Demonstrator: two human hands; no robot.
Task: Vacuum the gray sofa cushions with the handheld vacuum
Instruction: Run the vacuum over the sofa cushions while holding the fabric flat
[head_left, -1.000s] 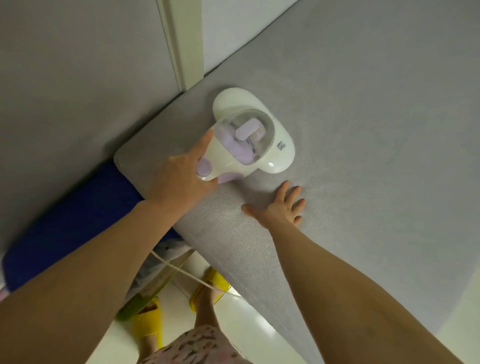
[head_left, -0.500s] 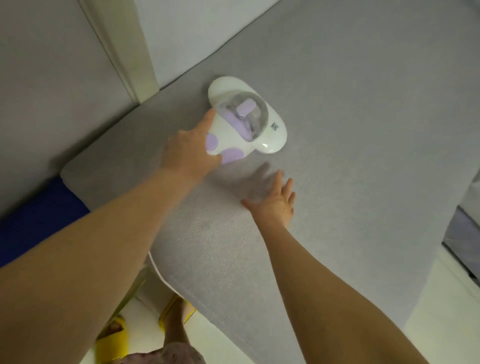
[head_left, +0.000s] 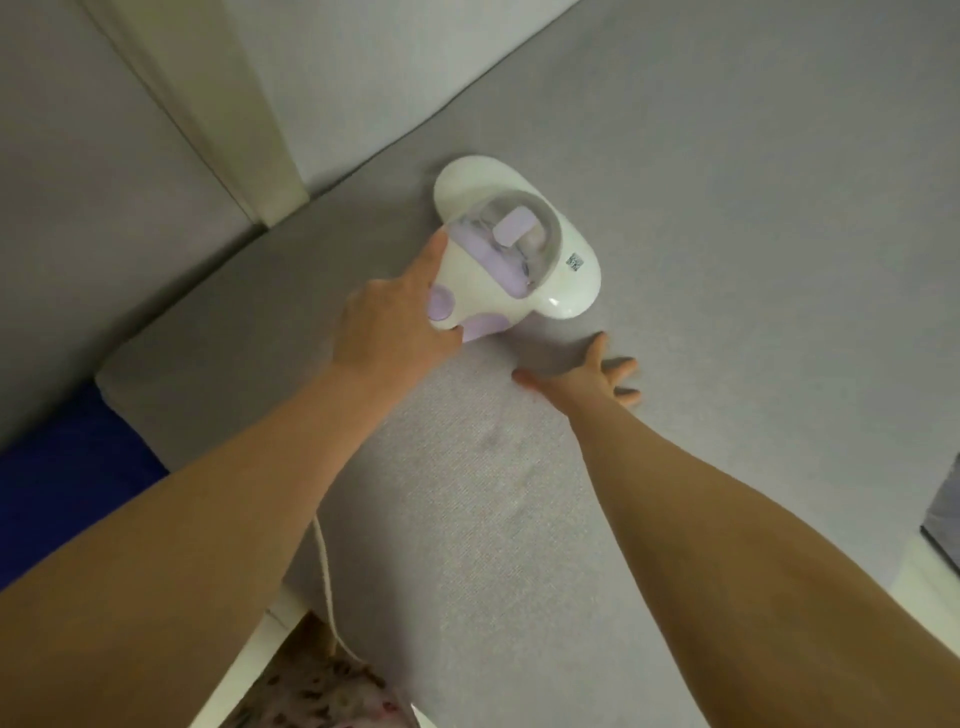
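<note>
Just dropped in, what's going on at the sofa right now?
A person is vacuuming the gray sofa cushion. The left hand grips the handle of the white and lilac handheld vacuum, which sits flat on the cushion near its back edge. The right hand rests palm down beside it, fingers spread on the fabric. A white cord trails down past the cushion's front edge.

1 head view looks down, close over sofa cushion (head_left: 727, 234)

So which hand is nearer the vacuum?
Left. The left hand grips the vacuum at its rear; the right hand lies flat on the gray cushion beside it, not touching.
</note>
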